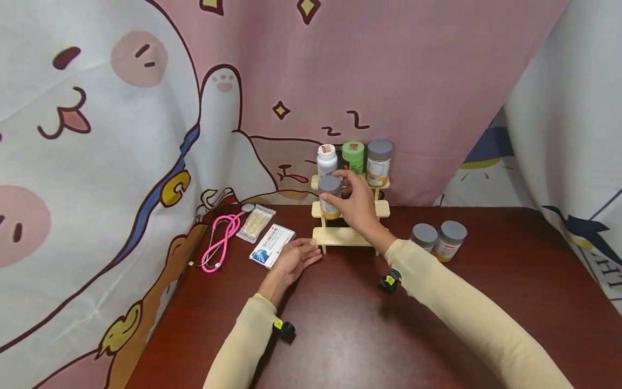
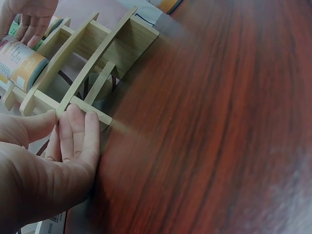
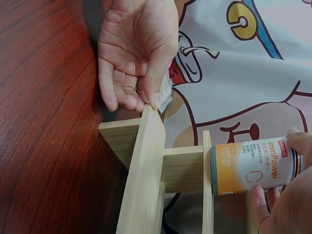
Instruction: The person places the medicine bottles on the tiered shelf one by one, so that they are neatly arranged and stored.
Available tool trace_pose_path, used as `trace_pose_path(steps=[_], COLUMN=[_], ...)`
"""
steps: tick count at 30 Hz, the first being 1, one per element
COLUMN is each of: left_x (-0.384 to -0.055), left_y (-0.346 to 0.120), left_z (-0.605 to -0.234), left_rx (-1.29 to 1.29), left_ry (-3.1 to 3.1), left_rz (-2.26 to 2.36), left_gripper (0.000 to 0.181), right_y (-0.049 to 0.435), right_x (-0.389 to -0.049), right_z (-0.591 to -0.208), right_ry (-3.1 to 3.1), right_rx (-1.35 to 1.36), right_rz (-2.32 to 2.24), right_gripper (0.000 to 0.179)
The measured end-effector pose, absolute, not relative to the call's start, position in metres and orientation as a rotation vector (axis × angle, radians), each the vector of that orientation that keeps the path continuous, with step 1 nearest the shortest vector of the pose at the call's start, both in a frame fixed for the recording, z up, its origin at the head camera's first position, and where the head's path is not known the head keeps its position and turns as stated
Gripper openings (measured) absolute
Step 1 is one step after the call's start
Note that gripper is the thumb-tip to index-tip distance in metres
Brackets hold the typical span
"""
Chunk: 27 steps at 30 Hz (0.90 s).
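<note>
A small three-tier wooden rack (image 1: pixel 342 236) stands at the back of the table. My left hand (image 1: pixel 294 260) pinches the left end of its lowest shelf between thumb and fingers, as the left wrist view shows. Higher up, my right hand (image 1: pixel 360 204) grips a grey-lidded supplement bottle (image 3: pixel 258 168) with an orange and white label, its base right at the left part of the middle shelf. On the top shelf are a white bottle (image 1: pixel 327 161), a green-lidded bottle (image 1: pixel 353 153) and another grey-lidded bottle (image 1: pixel 379 163).
Two more grey-lidded bottles, a nearer one (image 1: pixel 424 235) and a farther one (image 1: pixel 450 241), stand right of the rack beside my right sleeve. To the left lie a medicine box (image 1: pixel 273 246), a packet of cotton swabs (image 1: pixel 256 223) and a pink stethoscope (image 1: pixel 224 237). A printed curtain (image 1: pixel 413 81) hangs behind.
</note>
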<state>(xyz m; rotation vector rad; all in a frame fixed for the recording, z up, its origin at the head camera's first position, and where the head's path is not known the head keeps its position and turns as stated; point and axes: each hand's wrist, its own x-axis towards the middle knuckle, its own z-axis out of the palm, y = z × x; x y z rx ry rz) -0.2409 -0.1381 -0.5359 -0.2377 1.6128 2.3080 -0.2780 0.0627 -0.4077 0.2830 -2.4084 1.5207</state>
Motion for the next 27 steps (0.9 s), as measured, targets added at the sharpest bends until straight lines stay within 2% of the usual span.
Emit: trace_pose_path(steps=[18,27], left_x=[-0.2417,-0.2388], left_y=[-0.1321,-0.1373], left_z=[-0.5360,-0.5352], left_rx=[-0.221,-0.234], left_ry=[1.597,1.629], left_rz=[2.311,2.317], left_gripper=[0.007,0.007], right_y=[0.0633,0.0702], right_x=[-0.2780,-0.2716], right_z=[-0.4083,-0.4103], right_ry=[-2.366,-2.322], right_rx=[0.289,0.394], right_rz=[1.516,1.577], right_gripper=[0.061,0.066])
